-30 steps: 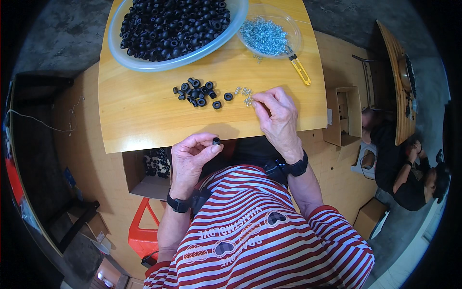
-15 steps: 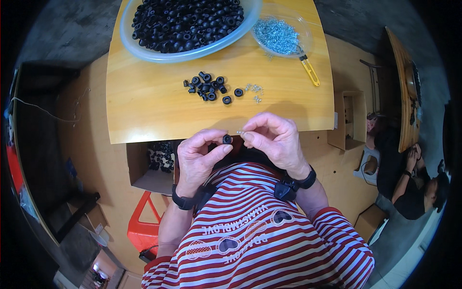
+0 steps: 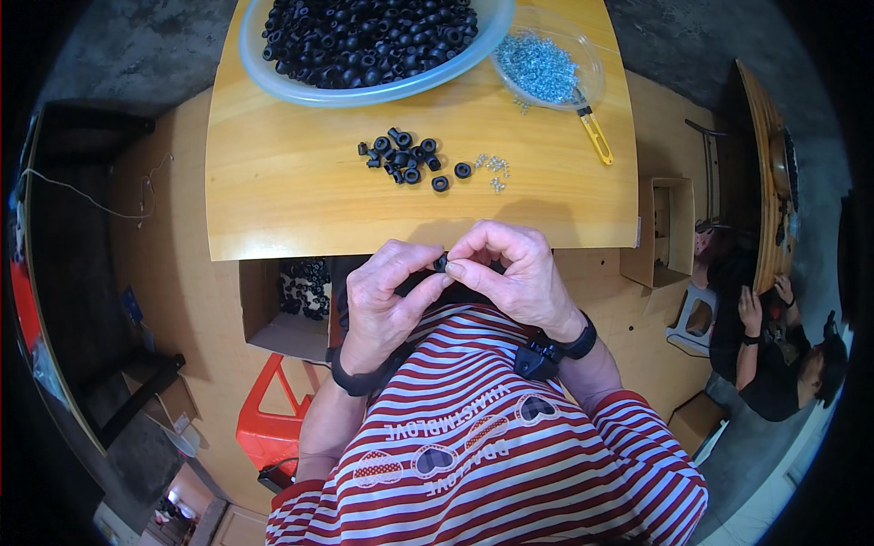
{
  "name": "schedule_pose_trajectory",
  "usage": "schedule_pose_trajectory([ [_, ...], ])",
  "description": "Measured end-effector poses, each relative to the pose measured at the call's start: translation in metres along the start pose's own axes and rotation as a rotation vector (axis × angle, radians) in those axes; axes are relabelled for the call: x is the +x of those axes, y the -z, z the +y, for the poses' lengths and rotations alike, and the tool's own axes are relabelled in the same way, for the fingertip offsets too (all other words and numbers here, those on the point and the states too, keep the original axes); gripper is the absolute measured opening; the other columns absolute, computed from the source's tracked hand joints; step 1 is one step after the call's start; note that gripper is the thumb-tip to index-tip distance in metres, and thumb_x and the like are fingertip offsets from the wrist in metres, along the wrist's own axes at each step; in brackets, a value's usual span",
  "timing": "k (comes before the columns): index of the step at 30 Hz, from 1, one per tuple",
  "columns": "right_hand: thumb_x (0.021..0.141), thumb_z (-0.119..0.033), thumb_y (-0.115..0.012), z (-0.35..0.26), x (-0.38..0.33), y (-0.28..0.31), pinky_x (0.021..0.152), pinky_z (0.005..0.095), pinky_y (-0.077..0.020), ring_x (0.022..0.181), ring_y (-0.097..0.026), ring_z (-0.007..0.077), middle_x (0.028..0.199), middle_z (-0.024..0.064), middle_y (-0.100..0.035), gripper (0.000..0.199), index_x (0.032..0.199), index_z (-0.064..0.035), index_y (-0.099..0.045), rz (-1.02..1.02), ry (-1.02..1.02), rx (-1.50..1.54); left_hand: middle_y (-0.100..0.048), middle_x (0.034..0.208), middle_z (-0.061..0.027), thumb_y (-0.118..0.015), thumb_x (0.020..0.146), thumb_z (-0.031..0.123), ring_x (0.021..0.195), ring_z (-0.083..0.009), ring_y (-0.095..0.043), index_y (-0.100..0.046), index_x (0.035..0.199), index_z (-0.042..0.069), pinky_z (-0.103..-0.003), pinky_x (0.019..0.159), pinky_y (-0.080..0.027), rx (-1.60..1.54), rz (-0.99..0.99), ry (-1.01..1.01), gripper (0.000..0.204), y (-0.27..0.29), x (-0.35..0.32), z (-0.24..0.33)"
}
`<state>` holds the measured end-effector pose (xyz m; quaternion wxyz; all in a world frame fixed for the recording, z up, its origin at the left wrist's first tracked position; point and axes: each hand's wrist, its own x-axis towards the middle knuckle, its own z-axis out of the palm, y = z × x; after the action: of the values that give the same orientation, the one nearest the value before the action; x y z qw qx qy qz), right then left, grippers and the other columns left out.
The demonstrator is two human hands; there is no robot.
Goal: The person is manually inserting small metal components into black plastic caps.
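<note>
Pinching a piece (image 3: 441, 263) mid-frame, off the worktop (image 3: 300, 218), left hand (image 3: 382, 284) is meeting right hand (image 3: 512, 273), its hold unclear; slipping could be dropping the piece.

Small black part (image 3: 441, 263), mostly hidden, pinched between left hand (image 3: 386, 284) and right hand (image 3: 512, 269); tilt unclear.

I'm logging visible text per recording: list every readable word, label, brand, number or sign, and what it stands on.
Shirt: two lines of pale lettering near heart prints; wording withheld.
Right box: pale patch, too small to tell any print.
Yellow cutter: no readable marks.
Nothing else readable.
</note>
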<state>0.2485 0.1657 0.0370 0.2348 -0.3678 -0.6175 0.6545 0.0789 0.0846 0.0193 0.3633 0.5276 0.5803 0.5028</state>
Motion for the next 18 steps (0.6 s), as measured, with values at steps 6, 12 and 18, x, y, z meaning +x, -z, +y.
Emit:
schedule_pose_trajectory([
  [6,0.086,-0.009,-0.072,0.012,0.008,0.002,0.059,0.0184,-0.0456,0.067,-0.057,0.0030,0.076,-0.0013,-0.064,0.013,0.090,-0.0018,-0.063,-0.099,-0.099,0.318,-0.068,0.085,-0.0093,-0.079,0.073,0.001,0.075,-0.0161,-0.063,-0.070,0.099,-0.001,-0.026,0.069,-0.050,0.042,-0.002,-0.048,0.029,0.001,-0.001,-0.002],
  [12,0.084,-0.013,-0.075,0.023,0.011,0.003,0.052,0.0159,-0.0402,0.062,-0.052,0.0007,0.076,-0.0025,-0.061,0.016,0.087,-0.0047,-0.061,-0.162,-0.245,0.468,-0.068,0.087,-0.0097,-0.079,0.072,-0.001,0.079,-0.0167,-0.064,-0.070,0.101,-0.001,-0.027,0.071,-0.050,-0.093,-0.023,0.019,0.030,0.002,-0.003,-0.005],
  [18,0.086,-0.017,-0.073,0.020,0.012,-0.001,0.050,0.0164,-0.0398,0.060,-0.052,0.0012,0.075,-0.0021,-0.060,0.017,0.090,-0.0038,-0.063,-0.149,-0.297,0.492,-0.067,0.085,-0.0084,-0.079,0.071,0.001,0.077,-0.0175,-0.063,-0.071,0.101,0.000,-0.028,0.070,-0.050,-0.004,0.012,-0.029,0.031,0.002,-0.002,-0.004],
])
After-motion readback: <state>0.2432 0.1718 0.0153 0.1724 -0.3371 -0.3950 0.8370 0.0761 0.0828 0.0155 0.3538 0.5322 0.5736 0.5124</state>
